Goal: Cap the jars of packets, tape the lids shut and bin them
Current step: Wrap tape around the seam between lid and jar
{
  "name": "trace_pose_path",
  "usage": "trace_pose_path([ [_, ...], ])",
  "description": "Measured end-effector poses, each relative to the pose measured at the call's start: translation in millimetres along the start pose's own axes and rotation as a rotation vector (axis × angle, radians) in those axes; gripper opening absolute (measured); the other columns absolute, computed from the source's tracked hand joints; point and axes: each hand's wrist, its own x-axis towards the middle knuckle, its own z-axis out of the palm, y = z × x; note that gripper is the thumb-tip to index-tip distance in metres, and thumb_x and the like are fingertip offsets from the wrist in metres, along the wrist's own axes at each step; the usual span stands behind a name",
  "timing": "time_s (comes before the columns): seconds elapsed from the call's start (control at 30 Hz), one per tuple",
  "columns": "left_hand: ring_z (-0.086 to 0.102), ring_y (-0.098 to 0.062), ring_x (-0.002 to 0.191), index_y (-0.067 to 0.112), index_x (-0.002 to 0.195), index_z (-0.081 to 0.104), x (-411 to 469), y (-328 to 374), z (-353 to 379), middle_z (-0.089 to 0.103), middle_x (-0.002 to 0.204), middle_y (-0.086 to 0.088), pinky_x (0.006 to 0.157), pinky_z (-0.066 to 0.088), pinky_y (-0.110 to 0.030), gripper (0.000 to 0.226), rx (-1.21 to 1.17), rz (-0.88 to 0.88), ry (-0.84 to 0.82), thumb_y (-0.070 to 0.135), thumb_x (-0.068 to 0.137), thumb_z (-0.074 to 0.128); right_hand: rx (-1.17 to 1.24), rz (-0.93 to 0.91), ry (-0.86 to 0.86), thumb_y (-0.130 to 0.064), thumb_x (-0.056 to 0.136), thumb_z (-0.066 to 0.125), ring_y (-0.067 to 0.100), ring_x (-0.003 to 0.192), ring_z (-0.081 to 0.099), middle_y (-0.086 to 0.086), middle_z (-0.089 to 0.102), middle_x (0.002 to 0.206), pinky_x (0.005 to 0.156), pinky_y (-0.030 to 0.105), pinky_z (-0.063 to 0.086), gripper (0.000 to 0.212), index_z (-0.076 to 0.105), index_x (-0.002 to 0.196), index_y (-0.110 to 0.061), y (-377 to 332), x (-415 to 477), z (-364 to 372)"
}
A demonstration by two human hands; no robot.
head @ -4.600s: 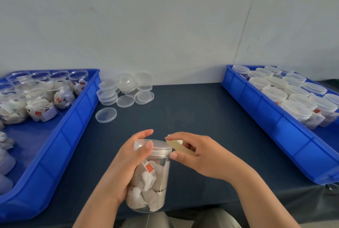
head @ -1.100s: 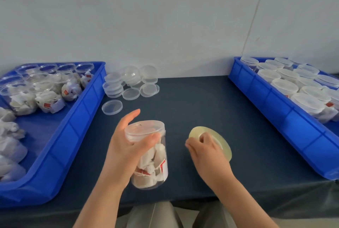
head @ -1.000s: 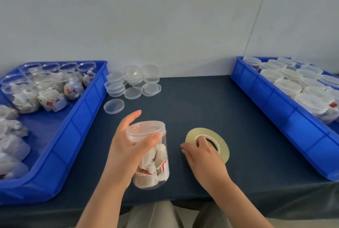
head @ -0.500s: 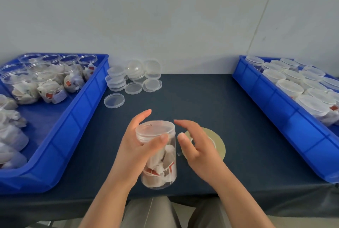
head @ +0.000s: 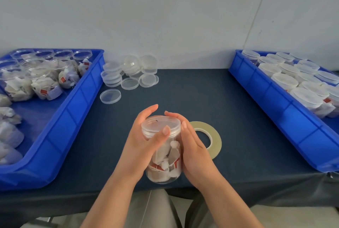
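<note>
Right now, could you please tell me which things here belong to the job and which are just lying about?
In hand: jar of packets, held by left hand and right hand; tape roll; right bin.
Lying idle: spare lids; open jars; loose packets; left bin.

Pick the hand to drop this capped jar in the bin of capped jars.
Right, probably. The right hand cups the jar, and that bin lies on its side; the left hand would have to reach across.
</note>
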Motion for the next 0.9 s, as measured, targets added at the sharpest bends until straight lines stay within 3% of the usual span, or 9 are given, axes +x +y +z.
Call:
trace_pose_path([
  [0.1,0.066,-0.009,0.124,0.052,0.141,0.055,4,3,6,0.065,0.136,0.015,0.105,0.056,-0.042,0.070,-0.010,0.001,0.039,0.081,0.078,0.062,-0.022,0.008,0.059,-0.046,0.116,0.030,0.026,0.130,0.066,0.004,0.070,0.138,0.115,0.057,0.047,0.041,0.058,0.146,-0.039,-5,4,-1],
  [0.2,0.066,-0.004,0.122,0.050,0.140,0.057,8,6,10,0.065,0.134,0.019,0.102,0.058,-0.035,0.067,0.005,0.009,0.068,0.082,0.081,0.051,-0.025,-0.029,0.069,-0.063,0.109,0.030,0.022,0.128,0.067,0.001,0.070,0.136,0.113,0.051,0.050,0.050,0.057,0.145,-0.041,-8,4,3],
  [0.4,0.060,0.007,0.125,0.053,0.143,0.057,8,11,14,0.064,0.133,0.030,0.099,0.053,-0.020,0.089,0.018,0.039,0.094,0.104,0.074,0.034,-0.017,-0.100,0.124,-0.051,0.114,0.029,0.025,0.129,0.066,0.004,0.067,0.138,0.113,0.051,0.051,0.044,0.057,0.144,-0.037,-10,1,4],
  [0.47,0.061,0.007,0.125,0.056,0.141,0.057,7,11,16,0.064,0.134,0.031,0.100,0.053,-0.022,0.086,-0.005,0.030,0.105,0.104,0.075,0.031,-0.022,-0.104,0.174,-0.043,0.117,0.027,0.022,0.131,0.064,-0.001,0.067,0.140,0.114,0.051,0.050,0.041,0.060,0.141,-0.037,-12,2,6],
  [0.6,0.065,0.002,0.122,0.054,0.134,0.066,7,9,23,0.070,0.129,0.026,0.109,0.050,-0.035,0.060,-0.066,0.000,0.177,0.081,0.096,0.028,-0.043,-0.119,0.274,-0.038,0.117,0.028,0.013,0.129,0.064,-0.013,0.069,0.134,0.114,0.050,0.050,0.042,0.068,0.132,-0.038,-15,3,11],
  [0.7,0.066,0.003,0.119,0.047,0.135,0.067,7,10,27,0.072,0.124,0.026,0.099,0.053,-0.021,0.050,-0.050,0.038,0.217,0.056,0.108,0.027,-0.129,-0.163,0.225,-0.057,0.109,0.027,0.012,0.127,0.065,-0.012,0.071,0.130,0.110,0.039,0.053,0.051,0.064,0.137,-0.037,-17,-1,7],
  [0.77,0.066,0.003,0.118,0.045,0.140,0.063,5,12,27,0.072,0.124,0.025,0.089,0.051,-0.010,0.044,0.016,0.096,0.228,0.047,0.112,0.030,-0.326,-0.225,0.152,-0.067,0.098,0.046,0.004,0.126,0.063,-0.023,0.066,0.131,0.101,0.023,0.053,0.051,0.054,0.140,-0.040,-23,-6,-2],
  [0.83,0.066,0.003,0.119,0.046,0.142,0.061,4,13,27,0.071,0.127,0.025,0.088,0.050,-0.007,0.039,0.043,0.132,0.235,0.044,0.113,0.035,-0.554,-0.217,0.068,-0.078,0.077,0.069,0.000,0.128,0.059,-0.026,0.061,0.136,0.101,0.021,0.052,0.084,0.043,0.148,-0.041,-30,-7,-12],
  [0.9,0.068,-0.001,0.120,0.045,0.139,0.065,4,14,26,0.072,0.130,0.022,0.094,0.054,-0.018,0.039,-0.037,0.121,0.202,0.050,0.112,0.037,-0.693,-0.181,0.035,-0.085,0.061,0.077,-0.003,0.127,0.058,-0.025,0.060,0.139,0.103,0.020,0.050,0.114,0.028,0.156,-0.046,-39,-8,-17],
])
